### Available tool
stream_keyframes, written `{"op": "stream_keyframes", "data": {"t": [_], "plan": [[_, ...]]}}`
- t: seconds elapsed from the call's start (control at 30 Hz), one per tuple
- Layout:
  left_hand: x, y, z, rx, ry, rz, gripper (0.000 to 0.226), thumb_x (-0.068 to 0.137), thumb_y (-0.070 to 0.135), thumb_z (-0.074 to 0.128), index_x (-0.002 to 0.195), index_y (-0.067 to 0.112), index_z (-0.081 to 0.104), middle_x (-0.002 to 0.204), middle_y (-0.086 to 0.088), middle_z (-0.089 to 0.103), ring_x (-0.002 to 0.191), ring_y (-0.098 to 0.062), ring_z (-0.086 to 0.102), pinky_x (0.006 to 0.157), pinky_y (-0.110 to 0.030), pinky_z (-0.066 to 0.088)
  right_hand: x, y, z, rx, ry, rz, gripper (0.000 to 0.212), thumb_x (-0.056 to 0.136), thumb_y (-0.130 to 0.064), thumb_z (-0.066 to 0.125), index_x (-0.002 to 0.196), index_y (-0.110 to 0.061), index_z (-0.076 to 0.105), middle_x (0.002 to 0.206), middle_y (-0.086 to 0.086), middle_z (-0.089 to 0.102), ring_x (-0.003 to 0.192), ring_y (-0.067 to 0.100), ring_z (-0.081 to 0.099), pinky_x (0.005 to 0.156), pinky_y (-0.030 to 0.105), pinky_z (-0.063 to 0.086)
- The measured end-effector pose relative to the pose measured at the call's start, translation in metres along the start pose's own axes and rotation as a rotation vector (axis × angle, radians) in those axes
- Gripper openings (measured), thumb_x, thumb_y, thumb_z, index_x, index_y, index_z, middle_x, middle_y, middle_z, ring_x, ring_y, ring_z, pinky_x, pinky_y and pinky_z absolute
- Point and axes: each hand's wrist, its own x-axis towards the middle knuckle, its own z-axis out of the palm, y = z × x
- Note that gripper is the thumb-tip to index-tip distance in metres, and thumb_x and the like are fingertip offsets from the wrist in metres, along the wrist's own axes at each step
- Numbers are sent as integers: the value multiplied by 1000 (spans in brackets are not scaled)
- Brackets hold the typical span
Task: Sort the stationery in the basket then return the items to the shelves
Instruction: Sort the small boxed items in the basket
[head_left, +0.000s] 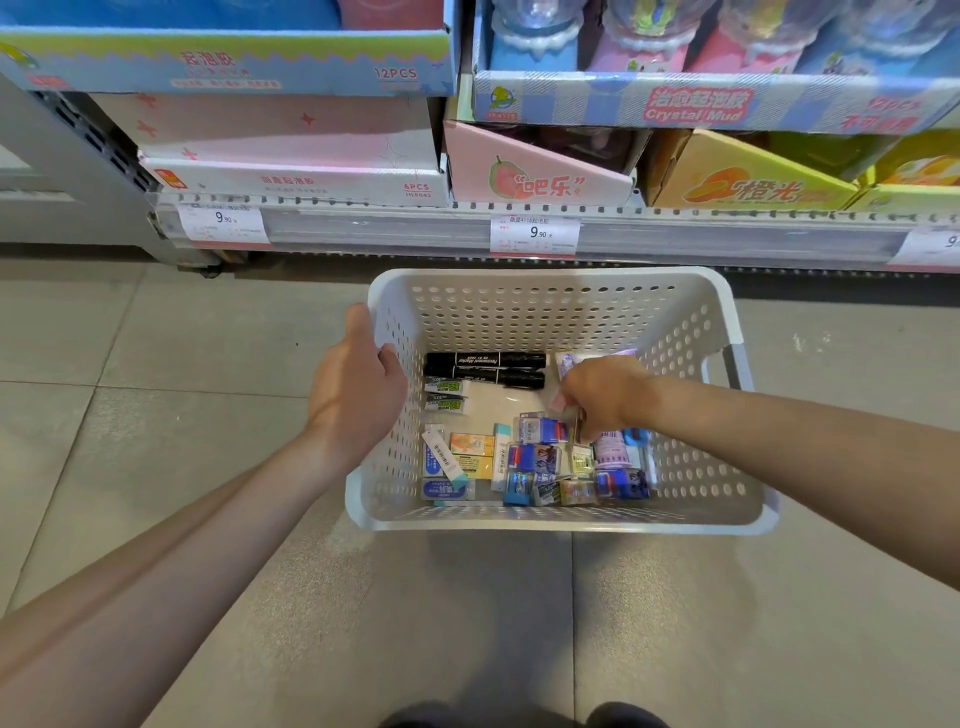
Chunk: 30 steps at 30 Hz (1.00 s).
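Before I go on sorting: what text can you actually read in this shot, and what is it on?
"12PCS": blue box, top left.
"6PCS": pink-white box.
"Crystal Mud": blue checked tray.
"9.90": left price tag and middle price tag.
"Permanent Marker": black markers in basket.
Small packet labels: too blurred.

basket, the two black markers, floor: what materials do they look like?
Basket: likely moulded plastic, white, matte; rounded rim and even rows of punched holes point that way.
Black markers: probably plastic barrels, glossy, with printed white lettering and highlights along them.
Floor: looks like ceramic or stone tile, grey and speckled, semi-gloss; grout lines and faint reflections show.
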Motion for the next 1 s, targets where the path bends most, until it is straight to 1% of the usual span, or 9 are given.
{"op": "stream_keyframes", "data": {"t": [0.1, 0.2, 0.4, 0.57, 0.63, 0.7, 0.8, 0.87, 1.0], "plan": [[1, -2, 0, -9, -7, 2, 8, 99, 10, 37, 98, 10, 29, 58, -5, 39, 47, -22, 37, 48, -34, 34, -2, -2, 5, -94, -3, 37, 47, 78, -40, 72, 114, -13, 57, 114, 1, 62, 105, 21, 61, 70, 30, 47], [2, -4, 2, 8, 1, 0, 8, 99, 10, 37, 99, 7, 30, 57, -6, 39, 47, -24, 37, 49, -35, 33, -3, -6, 7, -164, -1, 37, 56, 80, -44, 69, 124, -14, 51, 120, 0, 58, 110, 20, 59, 76, 29, 48], [3, -4, 2, 1, -5, -6, 6, 99, 11, 37, 100, 10, 31, 59, -8, 42, 49, -25, 40, 48, -37, 39, -2, -3, 11, -48, 14, 30, 54, 78, -36, 72, 122, -13, 50, 119, 1, 59, 110, 20, 58, 77, 29, 47], [2, -4, 1, 6, -12, 5, 8, 99, 11, 37, 103, 11, 31, 60, -9, 45, 48, -25, 43, 47, -37, 41, 1, 6, 6, 309, 41, -19, 32, 84, -13, 66, 115, -11, 60, 113, 2, 61, 103, 19, 57, 81, 25, 45], [2, -3, 1, 3, -13, 6, 8, 99, 10, 37, 104, 11, 31, 59, -8, 45, 46, -24, 42, 46, -36, 40, 1, 11, 1, 511, 51, -44, 29, 86, -6, 62, 115, -9, 63, 95, -7, 57, 89, 12, 55, 78, 20, 42], [2, -2, 1, 3, -14, 1, 8, 99, 10, 37, 105, 11, 32, 59, -8, 45, 46, -24, 43, 46, -35, 40, 0, 14, -4, 762, 20, -63, 27, 88, -2, 59, 114, -8, 64, 77, -11, 52, 71, 5, 50, 68, 16, 40], [1, -2, 0, 8, -10, 0, 8, 99, 10, 38, 105, 10, 32, 59, -7, 45, 46, -23, 43, 46, -34, 37, -3, 14, -8, 1123, -88, -75, 27, 92, 0, 53, 112, -16, 61, 81, -4, 57, 71, 6, 55, 69, 17, 50], [1, -1, 0, 11, -11, 0, 7, 99, 10, 38, 105, 9, 33, 59, -6, 44, 46, -22, 42, 46, -33, 36, -4, 13, -8, 1232, -124, -63, 28, 95, -1, 49, 114, -21, 56, 79, -2, 54, 71, 7, 55, 68, 17, 53], [1, 0, 0, 6, -11, 1, 9, 99, 9, 38, 107, 8, 33, 60, -4, 44, 45, -20, 41, 45, -31, 34, 0, 8, -9, 1473, -139, 4, 17, 96, -2, 47, 100, -15, 57, 75, 6, 53, 61, 10, 57, 59, 17, 57]]}}
